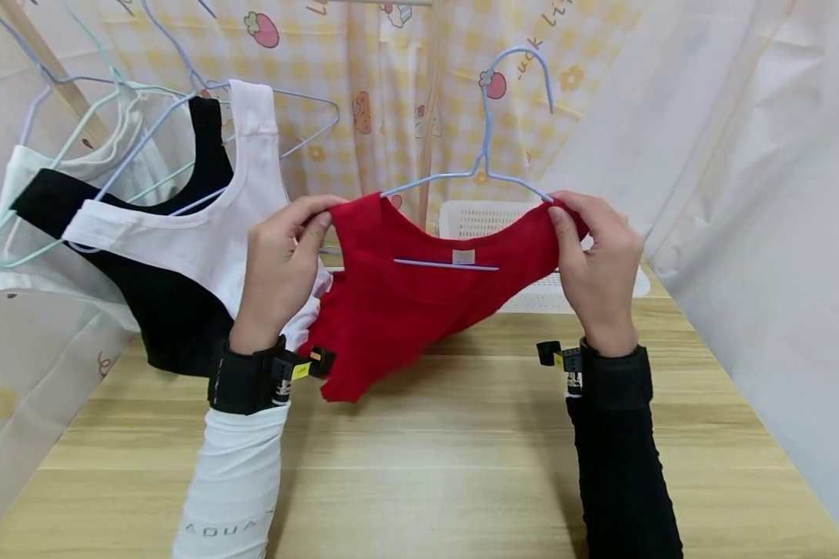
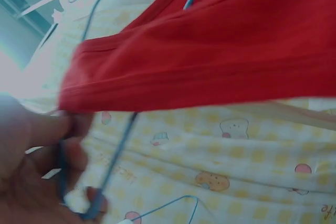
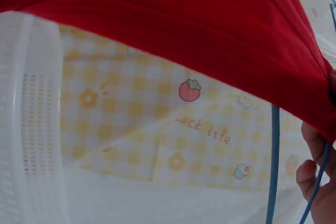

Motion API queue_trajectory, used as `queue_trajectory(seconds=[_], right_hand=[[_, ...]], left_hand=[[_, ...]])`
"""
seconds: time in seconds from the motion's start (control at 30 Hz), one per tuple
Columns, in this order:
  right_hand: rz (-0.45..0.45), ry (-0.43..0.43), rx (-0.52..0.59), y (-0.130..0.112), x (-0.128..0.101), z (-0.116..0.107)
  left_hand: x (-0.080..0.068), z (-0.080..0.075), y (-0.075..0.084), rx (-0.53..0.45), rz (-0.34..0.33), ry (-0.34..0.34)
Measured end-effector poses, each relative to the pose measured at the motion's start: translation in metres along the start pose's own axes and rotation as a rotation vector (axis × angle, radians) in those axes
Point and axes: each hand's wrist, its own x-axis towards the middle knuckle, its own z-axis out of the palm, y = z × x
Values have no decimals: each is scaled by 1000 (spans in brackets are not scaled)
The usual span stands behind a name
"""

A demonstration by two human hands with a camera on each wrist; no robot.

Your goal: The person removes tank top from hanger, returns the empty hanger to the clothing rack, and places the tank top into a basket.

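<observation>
Holding: a red top point(image 1: 405, 303) is gripped at both shoulder straps and kept stretched above the counter point(image 1: 419, 466), on a light blue hanger point(image 1: 485, 147).
Left hand: the left hand point(image 1: 280, 264) is clenched on the left strap, which is pinched between thumb and fingers point(image 1: 315, 213) against the hanger's arm; in the left wrist view the strap's end point(image 2: 79, 98) and the blue wire point(image 2: 113, 161) are seen gathered in the fingers.
Right hand: the right hand point(image 1: 597, 264) is closed on the right strap, with the cloth pinched over the hanger's other arm; in the right wrist view the fingers point(image 3: 315, 177) are seen beside the blue wire point(image 3: 274, 166), under the red cloth point(image 3: 210, 24).
Red top: its hem hangs down close to the counter; the hanger's crossbar shows across the neck opening.
Behind: a white basket point(image 1: 482, 221) is seen just behind the top.
Left side: a white top point(image 1: 203, 241), a black top point(image 1: 175, 318) and another white one point(image 1: 28, 233) hang on hangers.
Backdrop: a yellow checked curtain point(image 1: 391, 101) is hung at the back.
</observation>
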Motion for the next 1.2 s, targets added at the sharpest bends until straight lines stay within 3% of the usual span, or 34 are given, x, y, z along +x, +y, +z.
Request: queue_trajectory(seconds=[0.13,0.23,0.47,0.7,0.97,1.2], right_hand=[[-31,-58,-39,3,1,0],[-71,-107,-51,1,1,4],[-176,-224,-78,-17,-8,22],[-199,-302,-89,-30,-17,35],[-158,-291,-127,-17,-13,26],[-84,-247,-146,-2,-6,11]], left_hand=[[0,-5,1,69,-71,-136],[-2,-8,7,107,-68,-165],[-6,9,21,46,44,-144],[-9,25,21,32,23,-135],[-5,9,14,57,-3,-96],[-1,-8,11,42,-80,-48]])
